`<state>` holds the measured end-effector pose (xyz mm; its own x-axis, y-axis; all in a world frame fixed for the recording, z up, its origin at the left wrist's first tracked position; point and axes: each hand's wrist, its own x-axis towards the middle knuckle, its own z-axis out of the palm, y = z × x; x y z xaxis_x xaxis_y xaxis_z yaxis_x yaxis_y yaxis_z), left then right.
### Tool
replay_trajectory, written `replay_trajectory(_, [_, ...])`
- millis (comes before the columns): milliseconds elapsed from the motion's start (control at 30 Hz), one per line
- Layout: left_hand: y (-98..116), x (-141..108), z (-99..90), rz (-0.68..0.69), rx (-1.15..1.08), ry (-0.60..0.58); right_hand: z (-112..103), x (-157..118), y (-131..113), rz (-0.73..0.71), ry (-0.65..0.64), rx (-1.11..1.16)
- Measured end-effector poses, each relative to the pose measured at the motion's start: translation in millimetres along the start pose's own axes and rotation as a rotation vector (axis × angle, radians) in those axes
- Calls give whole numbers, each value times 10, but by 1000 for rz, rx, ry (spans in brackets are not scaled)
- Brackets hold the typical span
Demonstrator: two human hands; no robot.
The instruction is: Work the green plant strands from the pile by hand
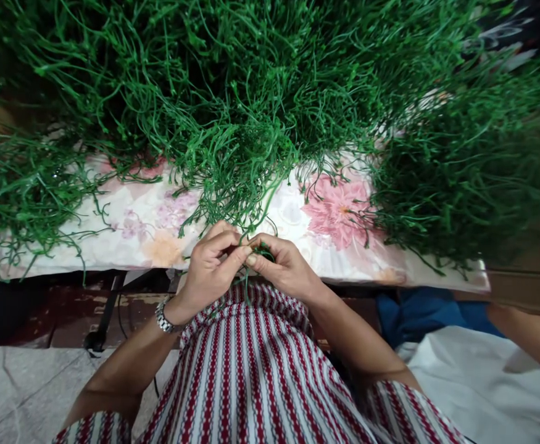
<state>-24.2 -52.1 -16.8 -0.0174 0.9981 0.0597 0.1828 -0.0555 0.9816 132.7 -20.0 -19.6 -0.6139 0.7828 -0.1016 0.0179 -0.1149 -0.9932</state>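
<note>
A huge heap of thin green strands [251,92] with small beads covers the table. My left hand [211,262] and my right hand [283,265] meet at the table's near edge. Fingertips of both pinch a small bunch of green strands [263,251] that hangs down over my lap. My left wrist carries a metal watch [163,317]. My red-and-white striped garment [251,376] lies below the hands.
A floral cloth [339,209] in pink and cream covers the table under the heap. Another person's forearm [529,333] and white and blue clothing [482,382] are at the right. A black table leg [105,308] stands on the stone floor at left.
</note>
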Motion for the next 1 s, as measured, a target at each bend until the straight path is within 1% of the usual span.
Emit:
replay_trajectory(100, [-3,-1,13,-87,-140,-8,8,-6,13,-68,24,-117])
replay_trajectory(167, [17,3,17,-149,-284,-15,7,-2,27,-106,17,-126])
replay_trajectory(267, [70,14,26,-235,-492,-14,17,8,56,-89,-15,-15])
replay_trajectory(367, [114,26,35,-322,-653,-5,49,13,80,-65,-42,126])
replay_trajectory(467, [126,40,32,-402,-765,-44,92,10,86,-97,-57,210])
replay_trajectory(600, [131,52,12,-463,-855,-94,135,6,82,-181,-25,212])
replay_trajectory(733, [159,48,2,-485,-892,-117,143,10,89,-244,-23,171])
replay_trajectory(833, [179,50,15,-484,-880,-109,142,11,105,-286,-10,134])
replay_trajectory(1000, [182,61,64,-500,-872,-62,134,-3,142,-333,69,32])
